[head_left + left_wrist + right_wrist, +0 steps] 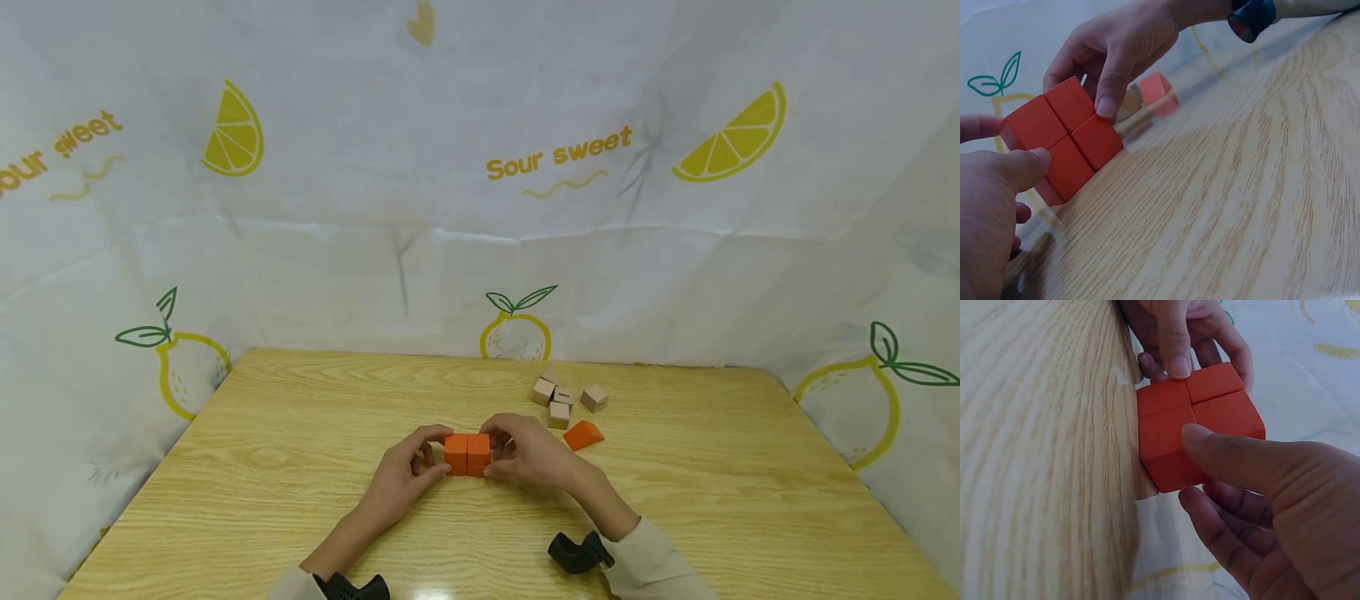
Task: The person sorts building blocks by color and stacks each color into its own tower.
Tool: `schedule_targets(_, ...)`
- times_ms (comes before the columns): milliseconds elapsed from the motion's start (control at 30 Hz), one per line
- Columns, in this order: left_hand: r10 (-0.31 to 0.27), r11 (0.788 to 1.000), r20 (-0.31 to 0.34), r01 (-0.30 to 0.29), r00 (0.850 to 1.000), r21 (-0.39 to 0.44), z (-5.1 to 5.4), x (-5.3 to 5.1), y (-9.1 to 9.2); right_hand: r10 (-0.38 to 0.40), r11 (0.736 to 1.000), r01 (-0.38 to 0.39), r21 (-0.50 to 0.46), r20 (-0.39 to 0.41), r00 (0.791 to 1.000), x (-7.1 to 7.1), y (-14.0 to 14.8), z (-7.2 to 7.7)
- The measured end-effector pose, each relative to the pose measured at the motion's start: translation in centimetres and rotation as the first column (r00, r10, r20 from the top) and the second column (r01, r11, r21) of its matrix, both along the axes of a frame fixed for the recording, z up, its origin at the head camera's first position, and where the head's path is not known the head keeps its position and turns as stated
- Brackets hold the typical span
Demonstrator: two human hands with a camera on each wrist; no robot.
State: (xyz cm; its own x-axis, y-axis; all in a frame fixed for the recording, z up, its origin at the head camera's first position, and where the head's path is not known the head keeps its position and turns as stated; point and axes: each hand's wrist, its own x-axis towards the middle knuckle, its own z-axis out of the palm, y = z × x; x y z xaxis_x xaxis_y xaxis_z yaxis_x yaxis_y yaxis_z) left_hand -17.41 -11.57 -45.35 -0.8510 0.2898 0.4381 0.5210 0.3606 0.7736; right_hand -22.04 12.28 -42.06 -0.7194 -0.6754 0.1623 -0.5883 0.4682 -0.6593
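Several orange blocks (467, 455) stand stacked two wide and two high on the wooden table. My left hand (400, 475) grips their left side, its thumb on the near face and a fingertip at the upper far edge. On the right side my right hand (531, 452) holds them the same way, thumb in front and fingers behind. In the left wrist view four square faces of the orange blocks (1063, 139) press together with thin seams. The right wrist view shows the right thumb on the blocks (1175, 428) near the central seam.
Right of the hands lies an orange wedge-shaped block (582, 435). Behind it several plain wooden blocks (558, 415) sit in a loose group, with one (595, 398) a little apart. A white printed cloth (360, 275) hangs behind the table (285, 467).
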Motion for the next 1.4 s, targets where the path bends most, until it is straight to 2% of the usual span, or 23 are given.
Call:
schedule_targets(100,0.008,1.0,0.01,-0.008,1.0,-0.005,-1.1,-0.6,-0.2,-0.006,1.0,0.006,0.004,-0.013,1.0,0.0,-0.1,0.1)
schedule_targets(200,0.001,1.0,0.023,-0.001,1.0,0.0,-1.6,-1.0,-0.5,-0.016,1.0,0.016,0.013,-0.017,1.0,0.1,-0.2,0.2)
schedule_targets(367,-0.023,1.0,0.02,0.023,1.0,0.016,-1.8,-1.1,-0.7,-0.023,0.999,0.024,0.024,-0.02,1.0,0.2,-0.2,0.3)
schedule_targets(533,-0.015,1.0,0.016,0.015,1.0,0.011,-1.9,-1.1,-0.5,-0.02,1.0,0.02,0.01,-0.019,1.0,0.1,0.0,0.2)
schedule_targets(600,-0.006,1.0,0.021,0.006,1.0,-0.001,-1.5,-0.9,-0.4,-0.017,1.0,0.017,-0.003,-0.022,1.0,0.1,0.1,0.2)
schedule_targets(733,-0.013,1.0,0.015,0.013,1.0,-0.006,0.4,0.1,0.0,-0.015,1.0,0.014,-0.025,-0.049,0.999,0.0,0.2,0.2)
schedule_targets(800,-0.017,1.0,0.017,0.017,1.0,-0.012,0.9,0.4,0.0,-0.017,0.999,0.015,-0.029,-0.059,0.998,0.0,0.1,0.2)
schedule_targets(833,-0.016,1.0,0.016,0.016,1.0,-0.01,0.7,0.3,0.0,-0.018,0.999,0.016,-0.033,-0.058,0.998,0.0,0.1,0.2)
schedule_targets(967,0.002,1.0,0.027,-0.001,1.0,-0.016,-1.2,-0.8,-0.3,-0.022,0.999,0.019,-0.05,-0.043,0.999,0.0,-0.1,0.2)
schedule_targets(1033,0.002,1.0,0.024,-0.001,1.0,-0.009,-1.9,-1.1,-0.4,-0.02,0.998,0.018,-0.055,-0.039,0.999,0.0,-0.1,0.2)
schedule_targets(1167,-0.013,1.0,0.011,0.013,1.0,0.0,-2.2,-1.2,-0.6,-0.019,0.998,0.017,-0.057,-0.037,0.999,0.0,-0.2,0.2)
schedule_targets(1400,-0.03,0.999,-0.014,0.03,0.999,-0.016,-2.1,-1.3,-0.8,-0.016,0.998,0.014,-0.063,-0.028,0.999,0.0,-0.3,0.1)
